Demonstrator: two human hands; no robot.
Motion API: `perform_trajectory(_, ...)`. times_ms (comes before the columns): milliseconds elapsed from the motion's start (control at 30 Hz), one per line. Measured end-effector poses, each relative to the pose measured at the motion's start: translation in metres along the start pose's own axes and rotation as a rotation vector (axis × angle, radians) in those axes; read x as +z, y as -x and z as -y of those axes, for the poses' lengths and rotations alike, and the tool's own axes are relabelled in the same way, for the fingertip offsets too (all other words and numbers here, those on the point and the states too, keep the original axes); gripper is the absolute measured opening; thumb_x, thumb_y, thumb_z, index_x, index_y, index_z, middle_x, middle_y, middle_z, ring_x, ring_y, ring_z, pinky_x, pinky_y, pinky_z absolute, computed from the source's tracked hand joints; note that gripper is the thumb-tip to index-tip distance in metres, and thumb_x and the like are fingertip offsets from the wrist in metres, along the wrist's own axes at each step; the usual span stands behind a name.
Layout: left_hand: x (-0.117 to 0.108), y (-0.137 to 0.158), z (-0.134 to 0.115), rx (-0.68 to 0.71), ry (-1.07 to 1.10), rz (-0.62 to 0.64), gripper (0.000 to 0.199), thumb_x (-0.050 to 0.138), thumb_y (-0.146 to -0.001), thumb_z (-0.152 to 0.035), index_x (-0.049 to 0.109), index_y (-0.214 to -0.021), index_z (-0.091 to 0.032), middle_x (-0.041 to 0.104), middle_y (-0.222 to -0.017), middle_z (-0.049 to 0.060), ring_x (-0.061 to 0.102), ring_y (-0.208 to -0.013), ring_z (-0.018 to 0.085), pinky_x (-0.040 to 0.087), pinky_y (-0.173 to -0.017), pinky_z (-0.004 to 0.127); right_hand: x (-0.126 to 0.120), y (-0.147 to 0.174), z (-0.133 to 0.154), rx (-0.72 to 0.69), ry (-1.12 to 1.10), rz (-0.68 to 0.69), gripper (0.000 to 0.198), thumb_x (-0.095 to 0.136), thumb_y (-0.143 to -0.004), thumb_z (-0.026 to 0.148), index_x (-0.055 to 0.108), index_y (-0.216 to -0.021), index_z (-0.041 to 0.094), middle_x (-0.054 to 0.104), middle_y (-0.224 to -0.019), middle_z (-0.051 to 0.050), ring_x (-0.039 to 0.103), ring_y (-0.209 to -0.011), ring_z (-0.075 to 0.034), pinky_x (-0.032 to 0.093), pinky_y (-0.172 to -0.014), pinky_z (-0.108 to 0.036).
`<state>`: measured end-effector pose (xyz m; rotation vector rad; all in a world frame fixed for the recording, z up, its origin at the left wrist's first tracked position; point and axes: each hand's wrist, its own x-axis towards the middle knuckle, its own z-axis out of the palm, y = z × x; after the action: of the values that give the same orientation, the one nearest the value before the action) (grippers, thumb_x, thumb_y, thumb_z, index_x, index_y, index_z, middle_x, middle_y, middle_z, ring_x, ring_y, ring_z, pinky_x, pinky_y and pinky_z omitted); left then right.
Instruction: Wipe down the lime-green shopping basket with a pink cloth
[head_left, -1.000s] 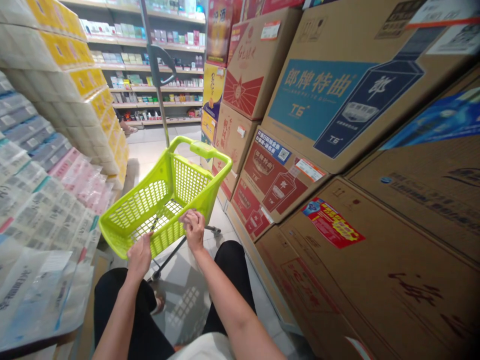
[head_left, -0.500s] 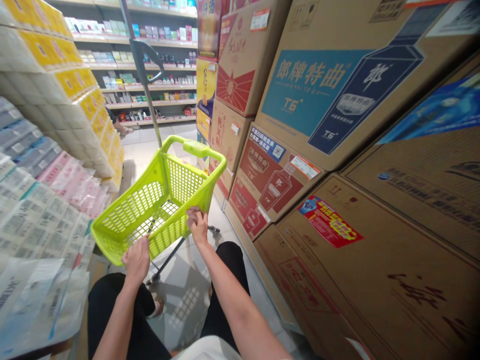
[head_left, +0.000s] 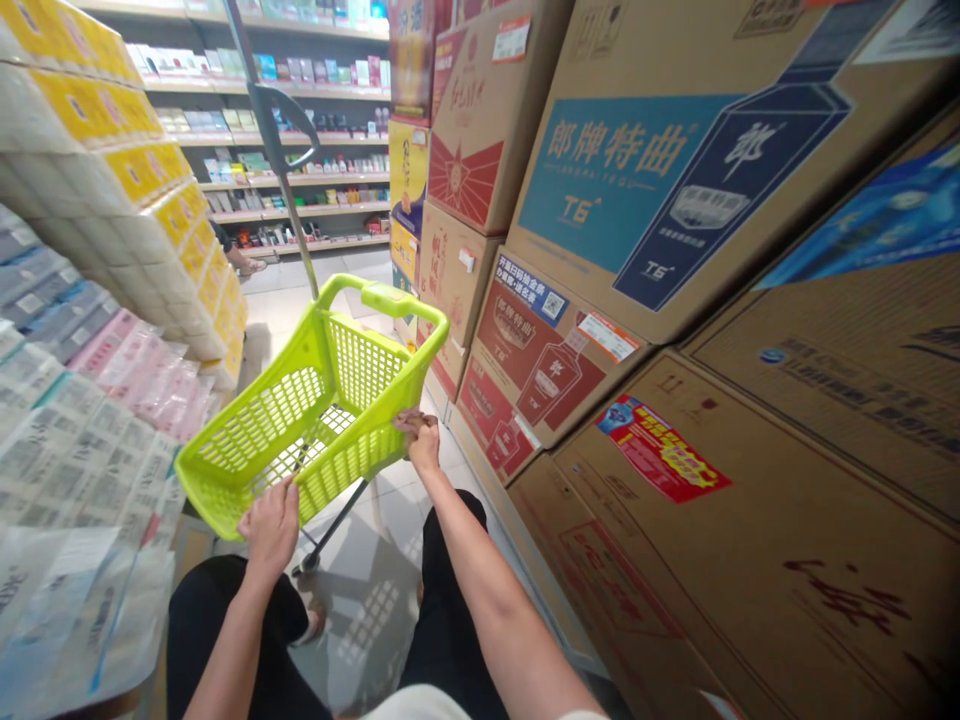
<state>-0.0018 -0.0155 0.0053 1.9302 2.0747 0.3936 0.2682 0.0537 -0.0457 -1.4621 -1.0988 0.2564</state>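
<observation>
A lime-green shopping cart (head_left: 352,470) with a slotted basket stands in front of me, and nothing shows inside it. My left hand (head_left: 271,525) is closed over the basket's near rim, toward its left end. At the right end, below the handle, my right hand (head_left: 421,437) has its fingers curled against the outer side wall; part of that grip is hidden. The cart's handle loop (head_left: 386,295) rises at the back right. Thin metal legs on casters run beneath the basket.
Stacked cardboard cartons (head_left: 630,170) wall off the right side. Yellow-and-white packs (head_left: 150,170) are piled at the left, with plastic-wrapped packs (head_left: 67,450) nearer me. A grey pole (head_left: 262,120) with a hooked part rises behind the cart. Stocked shelves (head_left: 337,185) line the back; someone's foot (head_left: 247,262) shows there.
My right hand has slid a little to the right along the basket's side. My left hand stays on the rim. The cart sits slightly more to the left in view.
</observation>
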Motion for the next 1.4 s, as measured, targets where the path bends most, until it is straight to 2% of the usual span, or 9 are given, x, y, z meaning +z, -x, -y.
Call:
perform_trajectory(233, 0.006, -0.007, 0.015, 0.066, 0.002, -0.04, 0.044, 0.032, -0.094, -0.041, 0.056, -0.125, -0.022, 0.063, -0.128, 0.011, 0.053, -0.12, 0.027, 0.033, -0.104, 0.047, -0.004, -0.025, -0.006, -0.032, 0.101, -0.134, 0.034, 0.045, -0.084, 0.01, 0.065, -0.109, 0.02, 0.047, -0.128, -0.012, 0.042, -0.128, -0.022, 0.035, -0.109, -0.04)
perform_trajectory(400, -0.002, -0.016, 0.064, 0.103, -0.128, -0.062, 0.036, 0.038, -0.09, -0.044, 0.066, -0.105, -0.027, 0.071, -0.115, 0.006, 0.057, -0.117, 0.025, 0.023, -0.111, 0.052, 0.005, 0.018, -0.025, 0.107, 0.09, -0.019, 0.033, 0.048, -0.072, 0.004, 0.068, -0.097, 0.015, 0.058, -0.095, -0.008, 0.059, -0.09, -0.019, 0.049, -0.086, -0.032)
perform_trajectory(533, -0.005, -0.014, 0.08, 0.144, -0.232, 0.031, 0.036, 0.033, -0.091, -0.036, 0.068, -0.095, -0.027, 0.074, -0.11, 0.003, 0.062, -0.112, 0.021, 0.024, -0.113, 0.047, 0.022, 0.05, -0.022, 0.166, 0.078, -0.027, 0.036, 0.047, -0.074, 0.006, 0.064, -0.104, 0.016, 0.054, -0.1, -0.009, 0.057, -0.095, -0.02, 0.047, -0.091, -0.033)
perform_trajectory(700, -0.002, -0.003, 0.06, 0.14, -0.292, 0.033, 0.039, 0.03, -0.093, -0.038, 0.067, -0.101, -0.027, 0.076, -0.096, 0.005, 0.067, -0.099, 0.02, 0.039, -0.1, 0.035, 0.064, 0.1, 0.008, 0.179, 0.042, 0.006, 0.039, 0.043, -0.074, 0.005, 0.06, -0.105, 0.02, 0.05, -0.099, -0.007, 0.056, -0.095, -0.021, 0.046, -0.09, -0.034)
perform_trajectory(867, 0.007, 0.009, 0.036, 0.094, -0.33, -0.001, 0.046, 0.024, -0.097, -0.039, 0.066, -0.107, -0.024, 0.073, -0.078, 0.007, 0.068, -0.084, 0.022, 0.04, -0.091, 0.036, 0.085, 0.146, 0.016, 0.136, -0.001, 0.081, 0.032, 0.047, -0.073, 0.007, 0.061, -0.097, 0.021, 0.051, -0.094, -0.005, 0.056, -0.087, -0.019, 0.047, -0.082, -0.029)
perform_trajectory(1067, 0.025, 0.013, 0.0, 0.048, -0.307, -0.039, 0.057, 0.014, -0.098, -0.044, 0.064, -0.107, -0.019, 0.07, -0.074, 0.011, 0.066, -0.076, 0.024, 0.038, -0.085, 0.04, 0.076, 0.13, 0.012, 0.108, -0.006, 0.12, 0.02, 0.049, -0.079, 0.012, 0.063, -0.09, 0.022, 0.053, -0.085, -0.002, 0.056, -0.079, -0.017, 0.048, -0.075, -0.027)
perform_trajectory(1200, 0.034, 0.013, -0.026, 0.11, -0.207, -0.032, 0.053, 0.018, -0.098, -0.043, 0.065, -0.1, -0.018, 0.07, -0.072, 0.01, 0.066, -0.076, 0.023, 0.038, -0.087, 0.04, 0.064, 0.135, 0.025, 0.045, -0.015, 0.139, 0.023, 0.052, -0.079, 0.012, 0.066, -0.095, 0.022, 0.056, -0.088, -0.003, 0.06, -0.083, -0.018, 0.05, -0.079, -0.028)
perform_trajectory(1300, 0.031, 0.01, -0.028, 0.215, -0.122, 0.005, 0.04, 0.028, -0.097, -0.037, 0.066, -0.097, -0.024, 0.074, -0.087, 0.007, 0.065, -0.094, 0.021, 0.036, -0.094, 0.037, 0.049, 0.127, 0.038, 0.02, -0.019, 0.115, 0.038, 0.049, -0.081, 0.009, 0.064, -0.113, 0.021, 0.057, -0.1, -0.006, 0.061, -0.095, -0.019, 0.05, -0.088, -0.03)
perform_trajectory(1400, 0.022, 0.003, -0.012, 0.246, -0.074, -0.041, 0.036, 0.033, -0.095, -0.035, 0.068, -0.096, -0.028, 0.073, -0.107, 0.004, 0.054, -0.121, 0.023, 0.024, -0.107, 0.045, 0.035, 0.1, 0.051, -0.003, 0.01, 0.085, 0.049, 0.046, -0.08, 0.005, 0.062, -0.124, 0.02, 0.053, -0.112, -0.01, 0.056, -0.109, -0.02, 0.047, -0.099, -0.033)
